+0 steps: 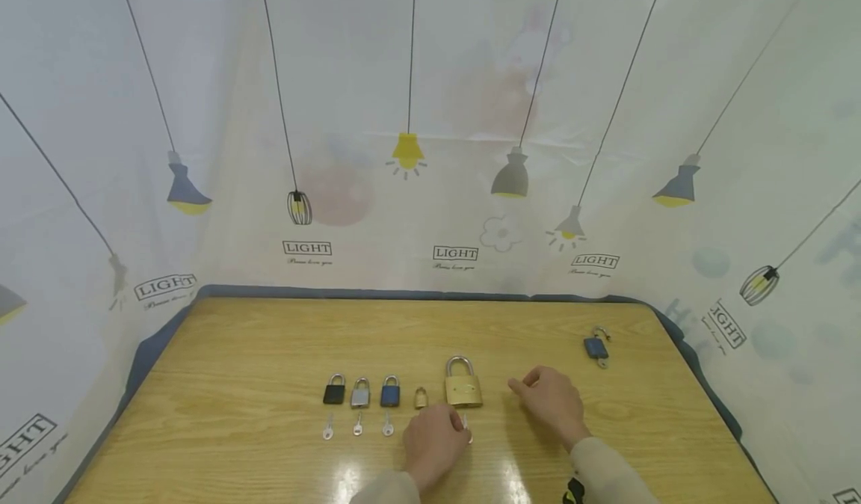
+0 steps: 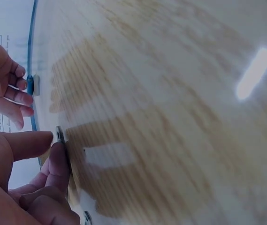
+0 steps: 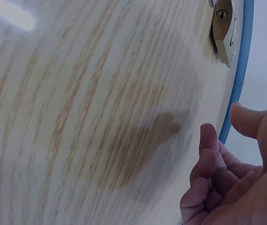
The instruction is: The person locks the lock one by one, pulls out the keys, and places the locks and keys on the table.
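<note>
My left hand (image 1: 437, 440) is low over the table, in front of the large brass padlock (image 1: 463, 392). Its thumb and index finger pinch at a small silver key (image 2: 59, 133) near the tabletop, partly covered by the fingers. Beside that padlock stands a tiny brass padlock (image 1: 421, 398). Off to the right my right hand (image 1: 551, 405) hovers above the wood, fingers loosely bent and holding nothing. Farther right lies a blue padlock (image 1: 595, 347) with its shackle swung out and a key (image 1: 602, 363) at its bottom.
To the left, a row holds a black padlock (image 1: 333, 392), a silver padlock (image 1: 360, 395) and another blue padlock (image 1: 390, 392), all with shackles down. A key (image 1: 328, 431) lies in front of each. The wooden table (image 1: 235, 384) meets a printed sheet (image 1: 377, 220) at its back edge.
</note>
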A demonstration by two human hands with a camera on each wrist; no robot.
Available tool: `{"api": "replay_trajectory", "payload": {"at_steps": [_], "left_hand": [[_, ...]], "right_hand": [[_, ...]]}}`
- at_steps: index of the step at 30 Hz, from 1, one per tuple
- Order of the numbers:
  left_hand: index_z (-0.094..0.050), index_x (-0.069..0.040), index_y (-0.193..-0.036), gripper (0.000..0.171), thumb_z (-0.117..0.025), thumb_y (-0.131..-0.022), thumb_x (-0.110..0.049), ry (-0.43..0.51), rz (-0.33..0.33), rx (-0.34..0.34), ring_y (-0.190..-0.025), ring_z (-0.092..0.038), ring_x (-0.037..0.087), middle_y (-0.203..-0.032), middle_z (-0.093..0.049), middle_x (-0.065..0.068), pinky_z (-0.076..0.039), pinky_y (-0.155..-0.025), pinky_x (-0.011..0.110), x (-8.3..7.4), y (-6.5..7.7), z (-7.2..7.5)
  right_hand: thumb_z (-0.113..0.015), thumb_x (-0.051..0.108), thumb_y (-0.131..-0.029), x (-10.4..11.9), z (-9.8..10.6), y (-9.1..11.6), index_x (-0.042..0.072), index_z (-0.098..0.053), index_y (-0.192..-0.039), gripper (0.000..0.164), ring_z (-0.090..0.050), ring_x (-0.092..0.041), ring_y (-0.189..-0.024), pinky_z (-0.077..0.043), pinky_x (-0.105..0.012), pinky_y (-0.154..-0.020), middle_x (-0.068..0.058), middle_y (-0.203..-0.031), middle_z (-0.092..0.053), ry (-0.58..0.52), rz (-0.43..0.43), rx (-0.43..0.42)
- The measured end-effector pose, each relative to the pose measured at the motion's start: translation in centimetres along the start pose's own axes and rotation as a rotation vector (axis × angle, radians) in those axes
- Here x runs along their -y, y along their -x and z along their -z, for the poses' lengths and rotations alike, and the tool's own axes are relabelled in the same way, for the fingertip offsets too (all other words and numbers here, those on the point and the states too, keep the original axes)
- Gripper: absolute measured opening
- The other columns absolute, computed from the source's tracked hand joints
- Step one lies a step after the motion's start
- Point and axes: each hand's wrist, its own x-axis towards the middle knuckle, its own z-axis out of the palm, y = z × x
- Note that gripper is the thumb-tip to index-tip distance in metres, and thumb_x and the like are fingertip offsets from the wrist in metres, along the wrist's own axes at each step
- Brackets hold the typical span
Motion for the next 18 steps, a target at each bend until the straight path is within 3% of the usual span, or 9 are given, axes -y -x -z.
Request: {"api": "replay_trajectory", "payload": {"at_steps": [9,18], "left_hand": [[-0.063,-0.020,-0.072,0.017,-0.075,-0.077,-0.031,0.035,-0.037,0.024,-0.057,-0.047,0.008,-0.066,-0.056,-0.010,-0.040,-0.054,0.028,0.6,-0.5,1.4],[-0.064,-0.020,-0.077,0.013,-0.072,-0.082,-0.028,0.007,-0.074,0.014,-0.058,-0.050,0.008,-0.066,-0.058,-0.009,-0.042,-0.053,0.028,1.7,-1.6,4.8]], "right_hand": [[-0.064,0.040,-0.088,-0.8,0.5,-0.4,0.006,-0.066,-0.092,0.034,-0.057,-0.016,-0.069,-0.046,-0.035,-0.058,-0.003,-0.080,-0.066,0.018,0.026,-0.012],[-0.061,0.037,-0.091,-3.2,2.0,-1.8,0.004,-0.065,-0.098,0.033,-0.059,-0.018,-0.069,-0.049,-0.037,-0.056,-0.006,-0.088,-0.069,0.065,0.050,-0.061]]}}
